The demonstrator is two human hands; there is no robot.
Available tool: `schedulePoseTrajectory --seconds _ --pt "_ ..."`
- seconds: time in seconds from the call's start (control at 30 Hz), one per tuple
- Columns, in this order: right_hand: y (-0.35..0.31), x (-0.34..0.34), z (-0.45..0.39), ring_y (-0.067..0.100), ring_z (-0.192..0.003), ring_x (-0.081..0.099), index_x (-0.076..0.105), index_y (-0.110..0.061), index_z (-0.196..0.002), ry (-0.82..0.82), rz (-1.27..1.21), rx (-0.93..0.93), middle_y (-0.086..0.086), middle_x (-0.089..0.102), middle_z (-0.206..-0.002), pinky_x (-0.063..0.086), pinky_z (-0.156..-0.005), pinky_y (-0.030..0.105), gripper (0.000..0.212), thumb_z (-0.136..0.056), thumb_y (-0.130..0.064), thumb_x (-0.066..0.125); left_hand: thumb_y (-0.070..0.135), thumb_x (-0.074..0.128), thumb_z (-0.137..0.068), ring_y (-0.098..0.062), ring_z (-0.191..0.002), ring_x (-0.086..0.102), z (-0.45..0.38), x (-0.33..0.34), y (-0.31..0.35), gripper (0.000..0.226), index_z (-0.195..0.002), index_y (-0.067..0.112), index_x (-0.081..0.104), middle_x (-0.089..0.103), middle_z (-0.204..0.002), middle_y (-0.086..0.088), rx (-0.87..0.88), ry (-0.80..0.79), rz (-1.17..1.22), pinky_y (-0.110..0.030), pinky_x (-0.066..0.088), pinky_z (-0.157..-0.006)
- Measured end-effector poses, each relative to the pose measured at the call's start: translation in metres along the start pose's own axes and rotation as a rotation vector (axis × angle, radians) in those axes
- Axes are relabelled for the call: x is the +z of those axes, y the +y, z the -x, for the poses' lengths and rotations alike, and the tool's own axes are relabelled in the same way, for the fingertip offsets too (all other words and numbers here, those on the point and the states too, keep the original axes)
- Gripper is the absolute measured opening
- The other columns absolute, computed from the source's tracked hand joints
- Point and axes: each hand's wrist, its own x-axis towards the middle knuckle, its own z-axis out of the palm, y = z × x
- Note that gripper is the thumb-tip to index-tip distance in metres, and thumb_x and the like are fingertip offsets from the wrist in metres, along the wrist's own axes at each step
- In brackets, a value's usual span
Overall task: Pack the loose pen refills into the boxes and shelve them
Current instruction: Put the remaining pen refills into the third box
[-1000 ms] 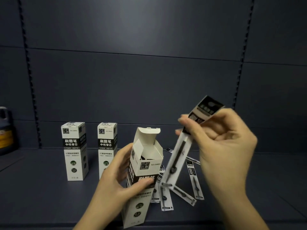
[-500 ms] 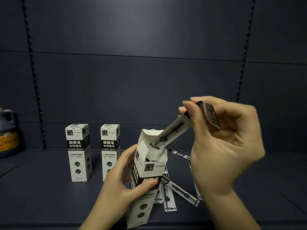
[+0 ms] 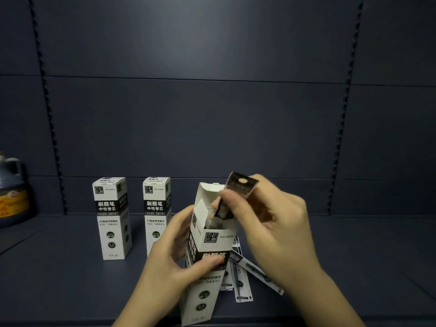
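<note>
Pen refill (image 3: 236,194), pinched in the right hand (image 3: 266,223), sits half inside the open box (image 3: 210,251) gripped by the left hand (image 3: 169,256); best kept aligned with the box, clear of the flaps.

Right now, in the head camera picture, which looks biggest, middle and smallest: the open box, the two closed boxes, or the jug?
1. Open box, though it is nearest the camera.
2. The two closed boxes look alike, so they tie.
The jug is cut off at the edge, so it cannot be ranked.

Three refill boxes (image 3: 111,218) (image 3: 156,213) (image 3: 207,260), one jug (image 3: 10,192), several packaged refills (image 3: 243,279), uncountable.
</note>
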Motion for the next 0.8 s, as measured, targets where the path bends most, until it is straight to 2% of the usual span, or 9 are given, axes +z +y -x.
schedulePoseTrajectory --seconds 0.07,0.13,0.2,0.3,0.4,0.5,0.6,0.7,0.8 --pt "-0.002 -0.003 0.002 0.012 -0.059 0.058 0.067 -0.003 -0.083 -0.072 0.029 -0.035 0.002 0.063 -0.068 0.045 -0.054 0.022 0.034 -0.099 -0.026 0.049 0.029 0.084 -0.062 -0.004 -0.12 0.063 0.0 0.0 0.0 0.078 -0.132 0.029 0.052 0.067 -0.127 0.015 -0.001 -0.004 0.003 -0.017 0.051 -0.094" --pt "-0.003 -0.005 0.003 0.011 -0.06 0.054 0.065 -0.004 -0.085 -0.117 0.032 -0.047 0.0 0.059 -0.069 0.042 -0.057 0.018 0.032 -0.101 -0.023 0.045 0.03 0.083 -0.061 0.001 -0.119 0.062 0.0 0.001 0.0 0.077 -0.131 0.031 0.052 0.066 -0.127 0.019 -0.004 0.004 0.011 -0.012 0.05 -0.091" --pt "-0.001 -0.006 0.005 0.012 -0.066 0.056 0.065 -0.006 -0.091 -0.165 0.025 -0.031 -0.002 0.06 -0.073 0.045 -0.061 0.023 0.03 -0.102 -0.024 0.043 0.031 0.083 -0.06 0.003 -0.118 0.062 -0.001 0.0 0.0 0.077 -0.131 0.031 0.052 0.066 -0.127 0.02 -0.005 0.014 0.019 -0.01 0.05 -0.089" --pt "0.004 -0.004 0.006 0.009 -0.082 0.059 0.067 -0.011 -0.094 -0.191 0.091 -0.056 -0.007 0.065 -0.085 0.047 -0.075 0.028 0.027 -0.1 -0.025 0.045 0.031 0.083 -0.06 0.0 -0.117 0.063 -0.001 -0.001 -0.001 0.077 -0.131 0.031 0.053 0.067 -0.127 0.018 -0.007 0.02 0.026 -0.012 0.051 -0.088" --pt "0.012 -0.001 0.006 0.004 -0.092 0.057 0.068 -0.019 -0.093 -0.183 0.173 -0.075 -0.017 0.062 -0.089 0.045 -0.084 0.032 0.021 -0.098 -0.028 0.05 0.032 0.086 -0.059 -0.009 -0.118 0.065 -0.002 -0.002 -0.005 0.08 -0.133 0.031 0.054 0.067 -0.129 0.011 -0.002 0.024 0.032 -0.021 0.053 -0.092" --pt "0.018 0.0 0.007 0.008 -0.093 0.055 0.07 -0.025 -0.099 -0.195 0.246 -0.056 -0.018 0.064 -0.092 0.044 -0.084 0.035 0.019 -0.096 -0.031 0.053 0.031 0.086 -0.06 -0.012 -0.118 0.065 -0.001 -0.003 -0.007 0.08 -0.132 0.032 0.054 0.066 -0.13 0.01 -0.003 0.029 0.033 -0.025 0.054 -0.094" --pt "0.019 0.0 0.008 0.005 -0.088 0.053 0.063 -0.031 -0.107 -0.205 0.259 -0.027 -0.018 0.061 -0.09 0.043 -0.083 0.029 0.017 -0.094 -0.028 0.053 0.03 0.085 -0.06 -0.008 -0.119 0.064 -0.002 -0.002 -0.005 0.076 -0.13 0.036 0.056 0.066 -0.129 0.013 0.004 0.02 0.022 -0.021 0.053 -0.093" --pt "0.017 -0.001 0.008 0.002 -0.089 0.047 0.05 -0.033 -0.1 -0.257 0.326 0.0 -0.016 0.053 -0.088 0.04 -0.081 0.022 0.008 -0.093 -0.031 0.053 0.031 0.084 -0.059 -0.004 -0.117 0.064 -0.003 0.0 -0.003 0.071 -0.123 0.048 0.057 0.067 -0.127 0.017 0.002 0.018 0.022 -0.016 0.052 -0.09" --pt "0.016 -0.003 0.007 0.0 -0.088 0.038 0.055 -0.025 -0.094 -0.338 0.445 -0.075 -0.018 0.045 -0.09 0.04 -0.081 0.024 0.003 -0.093 -0.022 0.056 0.032 0.083 -0.058 0.0 -0.115 0.064 -0.004 0.001 -0.002 0.07 -0.121 0.051 0.058 0.067 -0.125 0.021 0.005 0.024 0.012 -0.013 0.051 -0.089"
